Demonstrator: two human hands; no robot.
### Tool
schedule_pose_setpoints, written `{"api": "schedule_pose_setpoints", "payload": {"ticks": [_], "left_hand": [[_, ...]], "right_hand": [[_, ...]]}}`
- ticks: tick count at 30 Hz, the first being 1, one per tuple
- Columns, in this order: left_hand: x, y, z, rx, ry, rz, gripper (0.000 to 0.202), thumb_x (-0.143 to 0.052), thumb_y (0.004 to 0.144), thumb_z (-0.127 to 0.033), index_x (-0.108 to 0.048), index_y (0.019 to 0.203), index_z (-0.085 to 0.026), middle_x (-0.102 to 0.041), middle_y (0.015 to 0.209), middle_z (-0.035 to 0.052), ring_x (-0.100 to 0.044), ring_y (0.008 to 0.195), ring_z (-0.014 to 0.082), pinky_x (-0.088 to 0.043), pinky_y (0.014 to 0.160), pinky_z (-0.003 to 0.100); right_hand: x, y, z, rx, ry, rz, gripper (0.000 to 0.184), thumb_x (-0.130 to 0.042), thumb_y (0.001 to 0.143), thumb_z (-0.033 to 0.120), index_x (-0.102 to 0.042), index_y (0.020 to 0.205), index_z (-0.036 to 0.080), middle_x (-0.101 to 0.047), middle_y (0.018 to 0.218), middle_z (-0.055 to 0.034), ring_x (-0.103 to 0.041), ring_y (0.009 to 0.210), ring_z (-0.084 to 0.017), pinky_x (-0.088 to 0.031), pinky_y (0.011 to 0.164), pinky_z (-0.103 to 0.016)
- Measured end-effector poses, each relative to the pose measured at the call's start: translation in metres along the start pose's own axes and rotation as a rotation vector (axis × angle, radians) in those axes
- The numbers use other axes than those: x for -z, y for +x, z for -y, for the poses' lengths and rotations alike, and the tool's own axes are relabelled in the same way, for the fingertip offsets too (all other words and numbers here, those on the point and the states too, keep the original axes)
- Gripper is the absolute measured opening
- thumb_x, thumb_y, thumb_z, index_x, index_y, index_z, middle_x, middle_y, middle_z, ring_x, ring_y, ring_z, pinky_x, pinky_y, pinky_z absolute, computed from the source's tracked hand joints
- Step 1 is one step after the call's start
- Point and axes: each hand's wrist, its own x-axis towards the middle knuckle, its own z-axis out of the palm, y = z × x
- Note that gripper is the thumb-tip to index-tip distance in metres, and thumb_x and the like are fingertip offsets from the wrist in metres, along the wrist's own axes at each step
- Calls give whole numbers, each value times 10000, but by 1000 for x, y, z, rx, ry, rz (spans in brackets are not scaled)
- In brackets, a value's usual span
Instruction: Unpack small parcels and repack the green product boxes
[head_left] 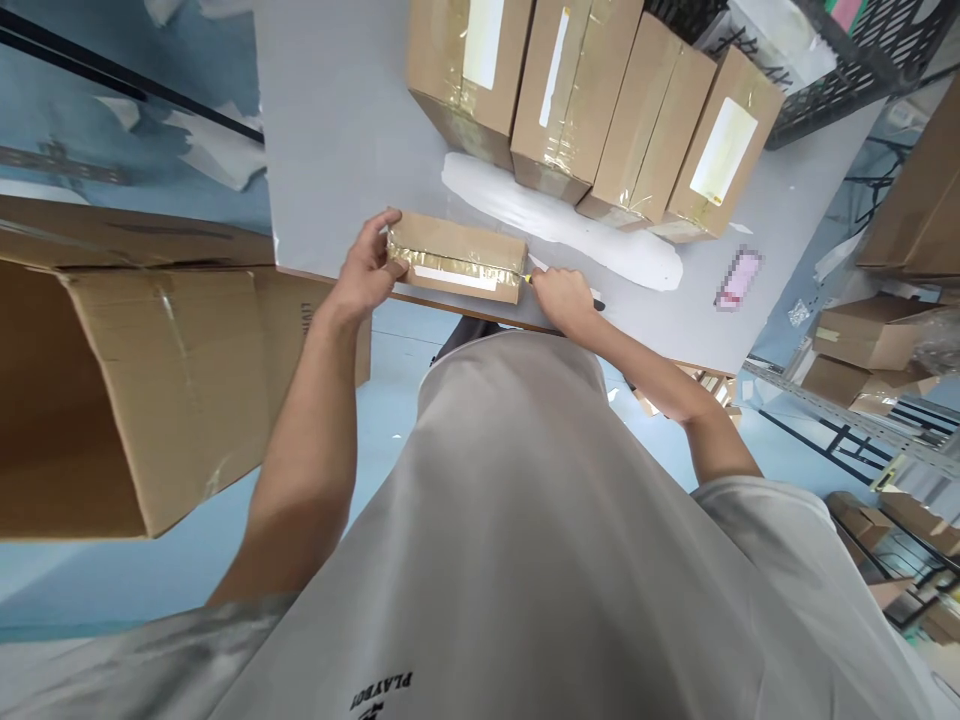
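A small taped cardboard box [457, 258] lies at the near edge of the grey table [337, 130]. My left hand [369, 272] grips its left end, fingers curled over the top. My right hand [564, 298] is closed on a small knife [534, 272] with a yellow part, its tip at the box's right end along the tape seam.
Several taped cardboard boxes [585, 100] stand in a row at the back of the table, a white plastic bag [570, 225] lying before them. A large open carton [127, 390] sits at my left. A black crate [847, 60] and more boxes [870, 340] are at right.
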Motion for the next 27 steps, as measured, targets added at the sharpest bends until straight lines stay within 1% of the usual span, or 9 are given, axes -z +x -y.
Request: {"api": "schedule_pose_setpoints", "payload": {"ticks": [3,6,10,13,16,19,21,24,27], "left_hand": [[3,0,4,2,-22,18,1377,-650,828,-1167,-266,1828,-303,-532,1879,86,-580,1562,351,-452,1411,722],[8,1,8,-1,-68,29,1361,-732,785,-1151,-335,1805,-342,-514,1895,71,-573,1579,370,-455,1409,749],[12,4,14,-56,-85,56,1273,-702,801,-1153,-392,1780,-402,-520,1893,19,-523,1630,394,-460,1393,776],[16,6,17,-66,-127,78,1270,-727,798,-1131,-402,1782,-398,-515,1898,27,-504,1651,407,-434,1408,794],[22,8,19,-29,-189,103,1307,-823,754,-1071,-404,1784,-386,-537,1880,39,-541,1609,400,-418,1418,805],[35,10,25,1,-220,117,1306,-877,720,-1016,-416,1769,-389,-531,1888,61,-582,1592,403,-432,1418,793],[47,12,32,7,-233,126,1307,-918,699,-977,-422,1752,-383,-513,1907,81,-595,1607,410,-447,1412,786],[68,19,50,-15,-204,129,1267,-914,728,-967,-431,1734,-368,-540,1891,93,-620,1589,407,-487,1369,803],[90,30,72,-58,-112,82,1221,-871,765,-983,-474,1703,-310,-650,1774,102,-643,1525,382,-514,1339,793]], "right_hand": [[1,6,5,-6,1,5,457,-402,1235,93,-807,1447,79,-854,1450,-291,-823,1317,-348,-554,1024,-390],[-1,4,5,-19,-24,-3,470,-392,1272,208,-802,1475,101,-843,1464,-293,-824,1322,-367,-560,1006,-400],[-9,-14,-10,-59,-23,-26,482,-416,1296,377,-776,1524,150,-850,1440,-271,-827,1288,-371,-549,963,-387],[-19,-29,-26,-186,75,-97,452,-448,1300,460,-809,1410,211,-887,1363,-210,-832,1228,-347,-519,927,-345],[-37,-29,-34,-337,324,-182,442,-485,1300,487,-821,1170,231,-919,1168,-131,-844,1066,-288,-495,862,-287],[-58,-10,-27,-446,707,-260,454,-549,1286,490,-764,989,222,-889,985,-44,-790,789,-180,-498,780,-229],[-69,7,-14,-507,959,-299,432,-675,1229,508,-718,906,225,-833,877,10,-725,661,-133,-505,721,-210],[-77,28,14,-570,1253,-338,442,-921,1065,471,-647,805,243,-678,673,77,-651,587,-121,-502,645,-218],[-76,40,44,-549,1474,-340,411,-1024,965,431,-687,841,231,-644,614,92,-594,560,-115,-495,594,-229]]}}
